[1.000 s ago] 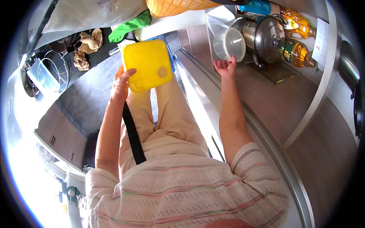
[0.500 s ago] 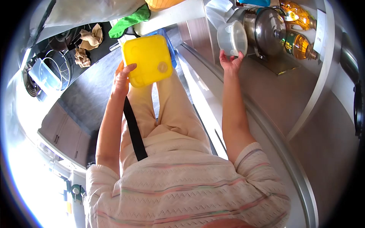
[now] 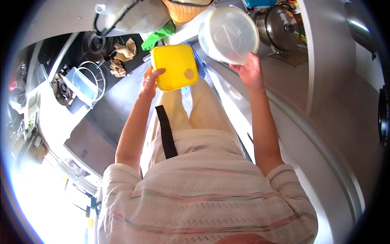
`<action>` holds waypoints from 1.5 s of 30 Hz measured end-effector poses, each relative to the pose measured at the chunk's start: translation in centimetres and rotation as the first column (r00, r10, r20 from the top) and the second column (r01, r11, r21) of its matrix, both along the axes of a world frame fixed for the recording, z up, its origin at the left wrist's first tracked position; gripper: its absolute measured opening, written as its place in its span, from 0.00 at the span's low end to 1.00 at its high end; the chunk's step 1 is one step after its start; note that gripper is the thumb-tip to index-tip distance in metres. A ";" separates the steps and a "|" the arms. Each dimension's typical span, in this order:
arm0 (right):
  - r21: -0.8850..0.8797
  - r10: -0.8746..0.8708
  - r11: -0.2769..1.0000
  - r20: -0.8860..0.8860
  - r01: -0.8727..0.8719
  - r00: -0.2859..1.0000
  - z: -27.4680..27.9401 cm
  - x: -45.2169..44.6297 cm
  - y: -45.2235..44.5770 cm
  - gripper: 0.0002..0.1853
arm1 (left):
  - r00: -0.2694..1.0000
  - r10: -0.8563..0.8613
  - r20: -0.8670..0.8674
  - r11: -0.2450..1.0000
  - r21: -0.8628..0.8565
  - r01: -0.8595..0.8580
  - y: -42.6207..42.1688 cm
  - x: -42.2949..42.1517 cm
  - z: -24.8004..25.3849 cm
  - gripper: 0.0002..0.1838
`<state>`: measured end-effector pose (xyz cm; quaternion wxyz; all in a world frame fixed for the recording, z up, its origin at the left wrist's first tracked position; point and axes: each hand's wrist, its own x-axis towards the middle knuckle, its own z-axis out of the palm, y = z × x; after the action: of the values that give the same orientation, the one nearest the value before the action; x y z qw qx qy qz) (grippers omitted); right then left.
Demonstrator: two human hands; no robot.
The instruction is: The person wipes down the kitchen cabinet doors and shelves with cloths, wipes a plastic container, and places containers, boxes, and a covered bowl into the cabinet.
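Note:
My left hand (image 3: 149, 81) grips a yellow square plastic container (image 3: 174, 61) by its left edge, thumb on the face toward me. A pale round mark shows near its lower right corner. In my right hand (image 3: 251, 74) is a round translucent plastic tub (image 3: 227, 36), pinched at its lower right rim. The tub is tilted, with its wide round side facing me. It is up beside the yellow container, with a small gap between the two. Just right of the tub, a lidded metal pot (image 3: 280, 28) sits in the open drawer.
The open drawer's metal rail (image 3: 321, 150) runs along my right side. A green cloth (image 3: 159, 35) and an orange striped bag (image 3: 185, 10) are ahead. To the left are crumpled brown paper (image 3: 125, 51), a clear tub (image 3: 81, 86) and a wire rack (image 3: 102, 81).
My right hand has lifted the round tub from beside the pot, bringing it left and closer to me. The view has shifted, and the yellow container stays in my left hand.

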<state>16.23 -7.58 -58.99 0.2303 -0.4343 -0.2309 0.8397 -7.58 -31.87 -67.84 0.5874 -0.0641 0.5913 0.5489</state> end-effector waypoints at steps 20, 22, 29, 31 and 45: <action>0.221 -0.790 0.541 -0.196 0.811 0.580 20.0 2.2 12.9 0.33 | 0.948 -0.317 -0.013 0.946 0.070 0.317 5.6 0.8 10.3 0.29; 0.280 -0.834 0.466 -0.177 0.839 0.522 20.0 3.0 16.4 0.35 | 0.947 -0.321 -0.026 0.947 0.015 0.321 6.0 0.5 11.1 0.29; 0.457 -0.900 0.349 -0.079 0.818 0.429 21.0 12.2 27.0 0.34 | 0.978 -0.203 -0.040 0.974 0.095 0.206 3.4 -1.4 7.6 0.28; 0.483 -0.901 0.363 -0.038 0.797 0.433 20.9 14.9 29.1 0.34 | 0.984 -0.173 -0.026 0.979 0.104 0.175 2.2 -2.0 7.4 0.28; 0.558 -0.879 0.466 0.384 0.687 0.284 21.9 19.5 30.9 0.30 | 0.997 -0.051 0.056 0.996 0.077 0.047 3.2 0.4 6.3 0.31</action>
<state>35.70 23.35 -37.10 0.5836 -0.7045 -0.1640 0.3691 -7.22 -28.67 -61.51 0.6197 -0.0433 0.5540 0.5542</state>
